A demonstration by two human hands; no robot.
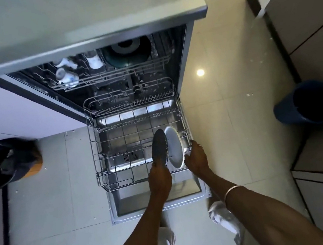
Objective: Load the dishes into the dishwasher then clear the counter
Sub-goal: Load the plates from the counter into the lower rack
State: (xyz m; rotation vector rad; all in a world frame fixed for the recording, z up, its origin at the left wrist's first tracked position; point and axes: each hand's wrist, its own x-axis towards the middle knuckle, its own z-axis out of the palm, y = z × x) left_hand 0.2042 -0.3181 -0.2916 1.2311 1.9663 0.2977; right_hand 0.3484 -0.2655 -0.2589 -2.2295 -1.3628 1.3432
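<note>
- While we look down over the table (74, 15) edge, the dishwasher (105, 72) stands open beneath it, its door (158, 199) dropped flat.
- We see the lower rack (106, 153) pulled out over that door, and the upper rack (110, 75) carrying cups and a dark bowl.
- Our left hand (159, 178) curls its fingers round the dark plate (159, 146), upright on edge in the lower rack.
- Our right hand (196, 159) steadies the white plate (175, 146) just beside it; we cannot tell how far those fingers close.
</note>
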